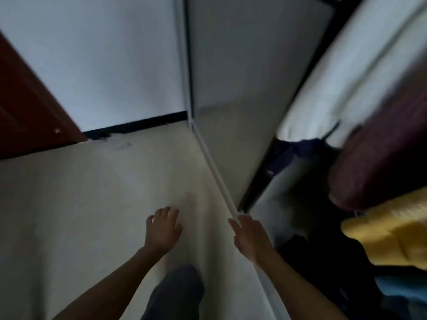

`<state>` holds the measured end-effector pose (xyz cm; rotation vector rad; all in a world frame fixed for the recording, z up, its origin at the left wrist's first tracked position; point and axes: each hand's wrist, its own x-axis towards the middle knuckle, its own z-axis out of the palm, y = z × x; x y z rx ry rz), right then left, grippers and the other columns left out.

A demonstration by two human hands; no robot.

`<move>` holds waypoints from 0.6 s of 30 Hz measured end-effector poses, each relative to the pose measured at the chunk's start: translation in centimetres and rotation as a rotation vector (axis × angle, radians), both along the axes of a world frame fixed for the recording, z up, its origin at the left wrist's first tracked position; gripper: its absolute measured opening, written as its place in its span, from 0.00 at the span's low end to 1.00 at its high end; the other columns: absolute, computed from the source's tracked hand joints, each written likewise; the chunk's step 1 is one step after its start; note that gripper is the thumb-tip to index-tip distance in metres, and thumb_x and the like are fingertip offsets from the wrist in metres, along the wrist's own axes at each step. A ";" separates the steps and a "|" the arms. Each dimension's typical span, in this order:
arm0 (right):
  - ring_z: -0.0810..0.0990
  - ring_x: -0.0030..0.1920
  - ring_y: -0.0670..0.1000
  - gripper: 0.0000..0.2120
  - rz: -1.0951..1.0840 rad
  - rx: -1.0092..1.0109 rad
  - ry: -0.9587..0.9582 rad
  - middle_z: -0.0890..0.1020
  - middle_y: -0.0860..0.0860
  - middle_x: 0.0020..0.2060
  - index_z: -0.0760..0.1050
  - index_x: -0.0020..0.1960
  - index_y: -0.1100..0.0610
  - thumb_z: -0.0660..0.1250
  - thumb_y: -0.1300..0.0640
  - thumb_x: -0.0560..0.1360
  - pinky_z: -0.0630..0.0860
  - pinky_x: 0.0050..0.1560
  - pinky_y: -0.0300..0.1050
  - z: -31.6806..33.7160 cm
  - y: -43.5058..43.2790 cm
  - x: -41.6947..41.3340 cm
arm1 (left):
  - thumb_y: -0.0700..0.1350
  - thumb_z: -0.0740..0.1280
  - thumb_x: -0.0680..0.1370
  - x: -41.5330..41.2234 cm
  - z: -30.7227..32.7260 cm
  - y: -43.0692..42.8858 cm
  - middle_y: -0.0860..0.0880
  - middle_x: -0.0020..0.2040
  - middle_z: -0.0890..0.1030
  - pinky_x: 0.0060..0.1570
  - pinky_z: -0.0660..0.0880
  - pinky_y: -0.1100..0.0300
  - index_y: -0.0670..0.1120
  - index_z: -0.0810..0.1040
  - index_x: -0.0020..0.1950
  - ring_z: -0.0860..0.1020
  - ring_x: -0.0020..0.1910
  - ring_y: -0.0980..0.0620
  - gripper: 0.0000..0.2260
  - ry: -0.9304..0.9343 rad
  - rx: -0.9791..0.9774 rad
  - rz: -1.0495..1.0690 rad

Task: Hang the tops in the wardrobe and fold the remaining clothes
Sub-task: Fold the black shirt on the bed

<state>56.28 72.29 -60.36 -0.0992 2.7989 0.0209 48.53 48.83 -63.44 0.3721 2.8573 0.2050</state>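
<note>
- Fingers (235, 224) of your right hand (250, 239) lie nearly straight, and those of your left hand (163, 229) curl loosely. Both hold nothing.
- Your wardrobe (249, 77) stands open just right of your right fingers. Its frame (217, 176) is at them or touching them, but blur hides which.
- Tops hang up and right of your fingers: a white garment (346, 84) farthest, a maroon garment (381, 162) next, and a yellow garment (392, 234) nearest.
- Expect soft, limp, light cloth that slips off a hanger, so take each top by the shoulders or collar.
- No loose clothes for folding show near either hand.
</note>
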 end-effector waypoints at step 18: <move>0.58 0.71 0.49 0.26 1.049 -0.233 0.168 0.60 0.51 0.72 0.54 0.75 0.52 0.54 0.54 0.78 0.60 0.65 0.45 24.2 -35.1 6.2 | 0.50 0.63 0.77 31.7 28.0 -30.1 0.45 0.69 0.69 0.66 0.60 0.47 0.48 0.72 0.68 0.63 0.70 0.44 0.19 0.384 -0.067 1.103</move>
